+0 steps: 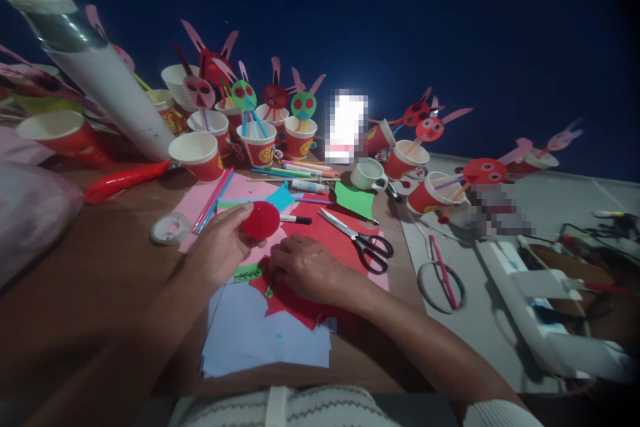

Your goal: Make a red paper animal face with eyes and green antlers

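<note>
Between the thumb and fingers of my left hand [225, 247] is a red paper disc [260, 220], held up above the pink paper. My right hand [305, 268] rests low over red paper [295, 303], its fingers curled down; what they grip, if anything, is hidden. Green strips with dark leaf-like marks [247, 273] lie beside those fingers. White sheets [265, 340] are stacked nearer to me. Black-handled scissors [357, 238] lie partly open to the right of my right hand. A black-capped marker [296, 219] sits just beyond the disc.
Red paper cups [196, 159] with paper animal faces on straws line the back. A white mug [369, 175], a tape roll [171, 229], a red-handled tool [127, 181] and a green paper piece [354, 200] surround the papers. A plastic bag [35, 220] is at left.
</note>
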Demonstrator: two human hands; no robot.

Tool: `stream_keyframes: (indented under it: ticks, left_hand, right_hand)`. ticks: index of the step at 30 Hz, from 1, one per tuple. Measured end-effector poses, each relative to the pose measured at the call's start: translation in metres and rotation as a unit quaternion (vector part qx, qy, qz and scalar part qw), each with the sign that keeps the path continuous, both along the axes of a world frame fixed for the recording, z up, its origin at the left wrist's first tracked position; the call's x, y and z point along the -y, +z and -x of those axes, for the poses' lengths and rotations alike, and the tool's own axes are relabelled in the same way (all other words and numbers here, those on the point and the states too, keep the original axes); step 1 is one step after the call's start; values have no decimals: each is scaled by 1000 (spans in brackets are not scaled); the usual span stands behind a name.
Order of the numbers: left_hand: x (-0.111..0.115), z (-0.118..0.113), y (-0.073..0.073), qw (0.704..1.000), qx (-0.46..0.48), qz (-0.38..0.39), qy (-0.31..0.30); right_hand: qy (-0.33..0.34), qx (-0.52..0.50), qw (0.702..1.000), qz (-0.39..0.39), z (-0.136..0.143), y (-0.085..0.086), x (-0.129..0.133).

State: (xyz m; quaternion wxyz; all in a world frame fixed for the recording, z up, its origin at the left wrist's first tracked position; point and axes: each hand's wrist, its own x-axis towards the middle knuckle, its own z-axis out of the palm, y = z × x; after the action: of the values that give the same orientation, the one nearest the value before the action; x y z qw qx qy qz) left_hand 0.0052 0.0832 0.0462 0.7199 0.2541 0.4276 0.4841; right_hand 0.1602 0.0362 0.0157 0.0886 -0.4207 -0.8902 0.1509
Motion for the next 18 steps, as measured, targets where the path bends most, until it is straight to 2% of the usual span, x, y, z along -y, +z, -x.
stream_keyframes:
  ticks: [6, 13, 15, 18]
  left_hand:
    - [0, 0, -2, 1000, -3, -3, -8]
    - [0, 1, -1, 1000, -2, -11, -2]
    - [-1, 2, -2, 1000, -3, -10, -7]
    - [-2, 2, -1, 1000, -8, -2, -5]
  right_hand:
    - [3, 29, 1000, 7, 0, 5, -1]
    - [-2, 46, 999, 12, -2, 4, 0]
    - [3, 33, 999, 34, -5, 8, 0]
    - [-3, -26, 993, 118, -14, 21, -2]
